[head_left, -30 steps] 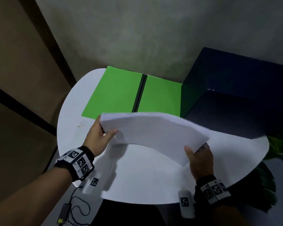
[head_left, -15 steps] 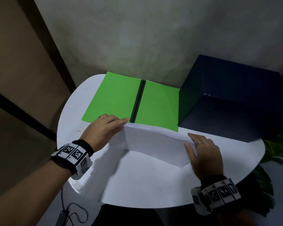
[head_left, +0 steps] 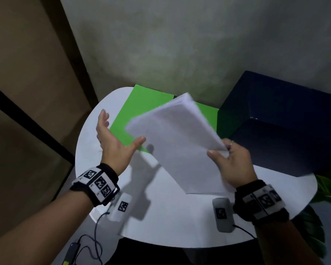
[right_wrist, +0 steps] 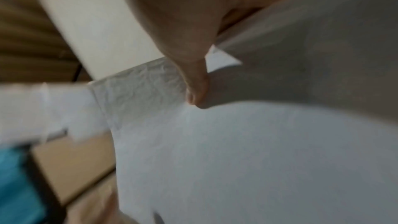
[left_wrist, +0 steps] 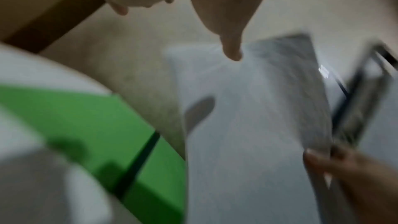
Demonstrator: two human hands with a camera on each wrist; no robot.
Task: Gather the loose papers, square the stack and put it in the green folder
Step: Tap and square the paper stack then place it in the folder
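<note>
A stack of white papers (head_left: pixel 180 142) hangs tilted above the round white table (head_left: pixel 172 222), one corner raised toward the wall. My right hand (head_left: pixel 231 161) grips its right edge, thumb on top and fingers underneath. The same stack (left_wrist: pixel 247 125) fills the left wrist view, and the right wrist view shows my thumb pressed on the papers (right_wrist: pixel 237 151). My left hand (head_left: pixel 113 142) is open, palm turned toward the stack, its thumb close to the stack's left corner and not holding it. The green folder (head_left: pixel 136 119) lies open flat at the back of the table, partly hidden behind the papers.
A large dark blue box (head_left: pixel 283 123) stands at the back right, against the folder's right edge. A grey wall rises behind the table. Green plant leaves (head_left: pixel 329 186) show past the table's right rim. Cables (head_left: pixel 92 247) hang below the front left edge.
Both hands were pressing the stack down on the table. Now the right hand has lifted it and swung it upright-tilted, and the left hand has let go and opened.
</note>
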